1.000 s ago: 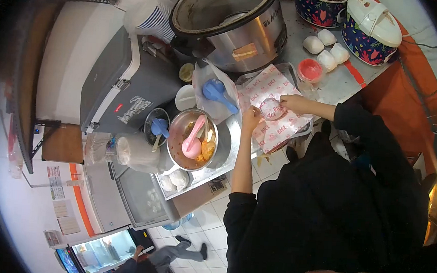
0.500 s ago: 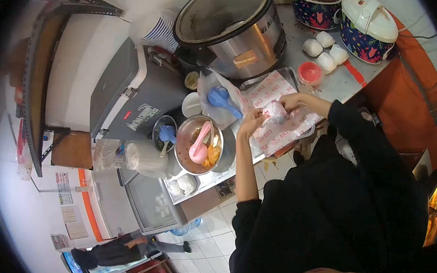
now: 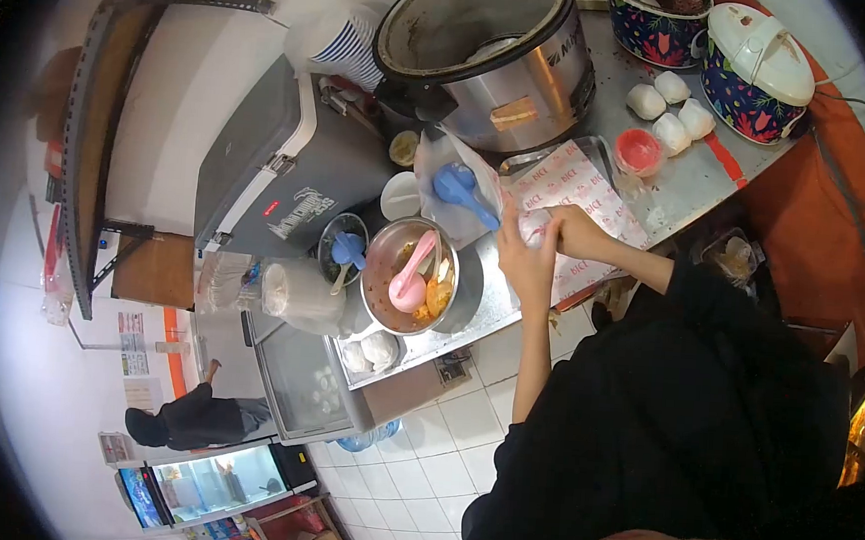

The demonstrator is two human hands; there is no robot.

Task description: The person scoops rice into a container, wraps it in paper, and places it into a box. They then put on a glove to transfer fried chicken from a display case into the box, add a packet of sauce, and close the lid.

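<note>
Your left grip (image 3: 526, 240) closes round a small white wrapped bundle (image 3: 533, 227) above the worktop (image 3: 668, 207); your right grip (image 3: 555, 221) meets its edge, its tightness hidden. Printed paper (image 3: 573, 185) lies near at two o'clock, a metal bowl (image 3: 382, 257) at eight, the big cooker (image 3: 523, 87) at eleven. Far off at eight stands a person (image 3: 204, 418).

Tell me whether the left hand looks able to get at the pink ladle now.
Probably yes: the pink ladle lies in an uncovered metal bowl with no visible barrier, but the left hand would first have to leave the white bundle.
</note>
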